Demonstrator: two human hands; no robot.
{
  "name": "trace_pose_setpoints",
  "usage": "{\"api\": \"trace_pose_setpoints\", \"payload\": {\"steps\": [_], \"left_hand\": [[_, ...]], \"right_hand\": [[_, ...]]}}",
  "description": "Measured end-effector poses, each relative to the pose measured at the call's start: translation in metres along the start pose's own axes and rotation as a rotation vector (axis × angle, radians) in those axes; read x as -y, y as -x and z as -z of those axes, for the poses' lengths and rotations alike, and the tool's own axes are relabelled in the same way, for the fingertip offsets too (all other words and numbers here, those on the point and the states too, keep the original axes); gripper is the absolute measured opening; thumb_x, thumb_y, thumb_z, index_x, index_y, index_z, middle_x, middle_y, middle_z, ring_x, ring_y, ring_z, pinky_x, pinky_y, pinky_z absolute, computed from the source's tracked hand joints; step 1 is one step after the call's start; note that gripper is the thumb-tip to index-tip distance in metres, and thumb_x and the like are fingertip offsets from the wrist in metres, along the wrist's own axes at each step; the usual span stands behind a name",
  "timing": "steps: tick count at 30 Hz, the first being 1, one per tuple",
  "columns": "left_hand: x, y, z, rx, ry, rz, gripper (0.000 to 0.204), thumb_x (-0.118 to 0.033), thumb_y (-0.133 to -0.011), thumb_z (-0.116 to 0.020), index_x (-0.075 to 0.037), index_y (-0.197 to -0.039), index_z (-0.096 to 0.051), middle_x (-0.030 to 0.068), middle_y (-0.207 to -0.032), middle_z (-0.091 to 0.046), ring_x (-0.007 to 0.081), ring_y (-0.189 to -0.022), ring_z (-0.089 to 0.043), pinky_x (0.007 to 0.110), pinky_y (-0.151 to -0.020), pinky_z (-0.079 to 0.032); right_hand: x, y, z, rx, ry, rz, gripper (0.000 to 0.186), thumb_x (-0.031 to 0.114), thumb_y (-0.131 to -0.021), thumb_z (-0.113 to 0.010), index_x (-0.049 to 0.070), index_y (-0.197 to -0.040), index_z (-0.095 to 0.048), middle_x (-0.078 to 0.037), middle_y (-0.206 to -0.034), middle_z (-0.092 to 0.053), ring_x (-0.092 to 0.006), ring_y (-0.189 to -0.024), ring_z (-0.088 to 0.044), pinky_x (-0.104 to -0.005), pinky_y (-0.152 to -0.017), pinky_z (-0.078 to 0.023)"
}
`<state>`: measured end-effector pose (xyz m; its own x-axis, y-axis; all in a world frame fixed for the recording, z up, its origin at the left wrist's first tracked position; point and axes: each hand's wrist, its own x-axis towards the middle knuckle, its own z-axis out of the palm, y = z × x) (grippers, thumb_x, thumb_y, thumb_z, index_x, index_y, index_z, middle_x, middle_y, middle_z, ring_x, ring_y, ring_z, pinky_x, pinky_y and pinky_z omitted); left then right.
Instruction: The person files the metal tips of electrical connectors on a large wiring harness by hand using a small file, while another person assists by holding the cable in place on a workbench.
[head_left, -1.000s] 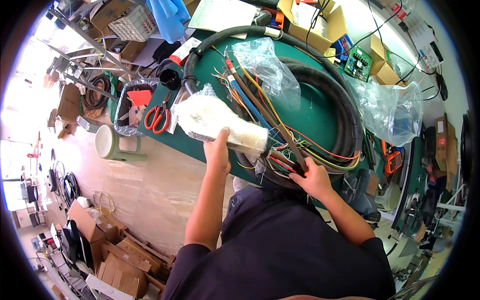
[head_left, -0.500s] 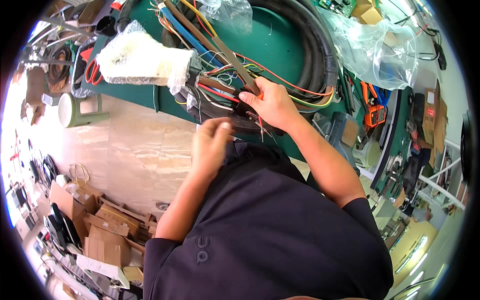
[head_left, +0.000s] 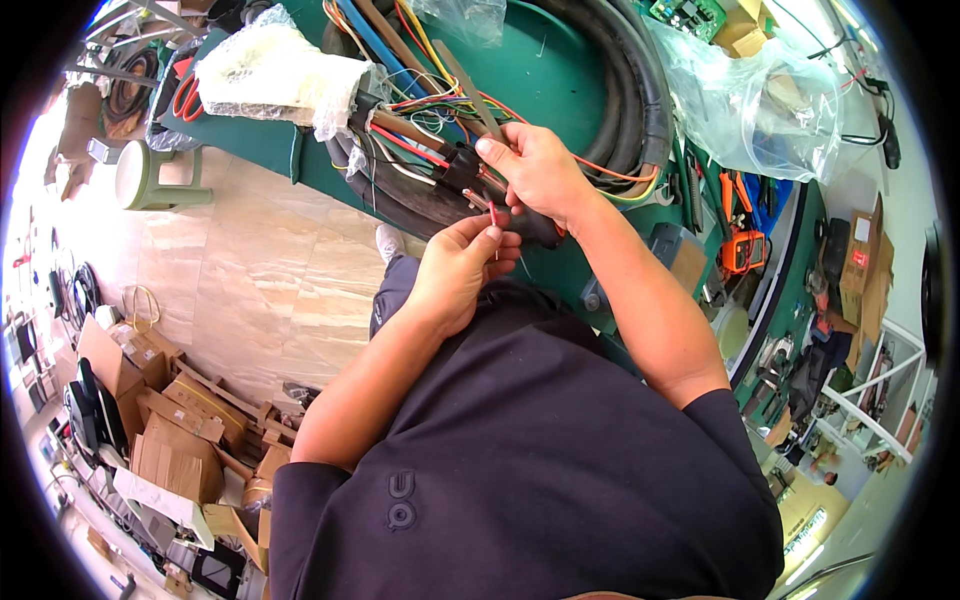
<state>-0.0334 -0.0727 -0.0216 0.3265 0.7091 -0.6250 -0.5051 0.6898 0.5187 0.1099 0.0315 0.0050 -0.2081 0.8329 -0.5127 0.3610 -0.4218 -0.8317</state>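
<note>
My left hand (head_left: 458, 270) pinches the end of a thin red wire (head_left: 493, 212) below the cable bundle. My right hand (head_left: 540, 175) is closed around a long, flat grey-brown strip (head_left: 458, 72), its thumb over the bundle. Red, blue, yellow, brown and white wires (head_left: 415, 140) spill from thick black cables (head_left: 648, 85) coiled on the green table (head_left: 560, 70). A dark sleeve or clamp (head_left: 460, 170) sits just below my right thumb. A white foam and bubble-wrap bundle (head_left: 280, 80) lies to the left of the wires.
Red-handled scissors (head_left: 188, 98), a clear plastic bag (head_left: 740, 110), a circuit board (head_left: 688, 12) and an orange tool (head_left: 742, 252) lie on or beside the table. A pale stool (head_left: 150, 175) stands left. Cardboard boxes (head_left: 170, 465) fill the lower left.
My left hand has left the white foam bundle, dropped toward me and closed on a red wire. My right hand still grips the strip, now higher in the picture, as the view has shifted.
</note>
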Motion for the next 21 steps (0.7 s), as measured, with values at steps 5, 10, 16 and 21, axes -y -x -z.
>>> {"api": "trace_pose_setpoints", "payload": {"steps": [5, 10, 16, 21], "left_hand": [[0.008, 0.0, 0.014, 0.085, 0.08, 0.017, 0.027, -0.011, -0.105, -0.059, 0.003, -0.128, -0.061, 0.0068, -0.1, -0.069, 0.014, -0.087, -0.067, 0.027, -0.079, -0.057], [0.006, 0.006, 0.011, 0.066, -0.022, -0.018, 0.024, -0.013, -0.105, -0.06, 0.002, -0.124, -0.062, 0.0066, -0.097, -0.07, 0.0126, -0.082, -0.066, 0.027, -0.077, -0.056], [0.004, 0.01, 0.013, 0.016, -0.155, -0.088, 0.023, -0.016, -0.104, -0.063, -0.001, -0.12, -0.063, 0.0054, -0.09, -0.07, 0.011, -0.078, -0.064, 0.026, -0.073, -0.052], [-0.001, 0.013, 0.017, 0.054, -0.106, -0.072, 0.023, -0.016, -0.104, -0.062, -0.001, -0.121, -0.064, 0.004, -0.086, -0.068, 0.0106, -0.076, -0.062, 0.025, -0.072, -0.049]], "right_hand": [[-0.006, 0.002, 0.015, -0.097, 0.251, 0.119, 0.029, 0.026, -0.106, -0.057, -0.001, -0.104, -0.065, -0.003, -0.071, -0.061, -0.0116, -0.054, -0.059, -0.0287, -0.05, -0.049], [0.008, 0.064, 0.044, -0.124, 0.546, 0.351, 0.029, 0.019, -0.104, -0.055, -0.002, -0.122, -0.063, -0.014, -0.079, -0.067, -0.027, -0.072, -0.068, -0.0384, -0.066, -0.053], [0.005, 0.138, 0.047, 0.113, 0.689, 0.287, 0.047, 0.015, -0.103, -0.054, 0.006, -0.149, -0.047, -0.024, -0.11, -0.071, -0.0435, -0.092, -0.07, -0.0477, -0.077, -0.056], [-0.019, 0.149, 0.029, 0.113, 0.668, 0.319, 0.059, 0.012, -0.103, -0.053, 0.015, -0.159, -0.037, -0.021, -0.112, -0.07, -0.0425, -0.086, -0.069, -0.0472, -0.073, -0.057]]}}
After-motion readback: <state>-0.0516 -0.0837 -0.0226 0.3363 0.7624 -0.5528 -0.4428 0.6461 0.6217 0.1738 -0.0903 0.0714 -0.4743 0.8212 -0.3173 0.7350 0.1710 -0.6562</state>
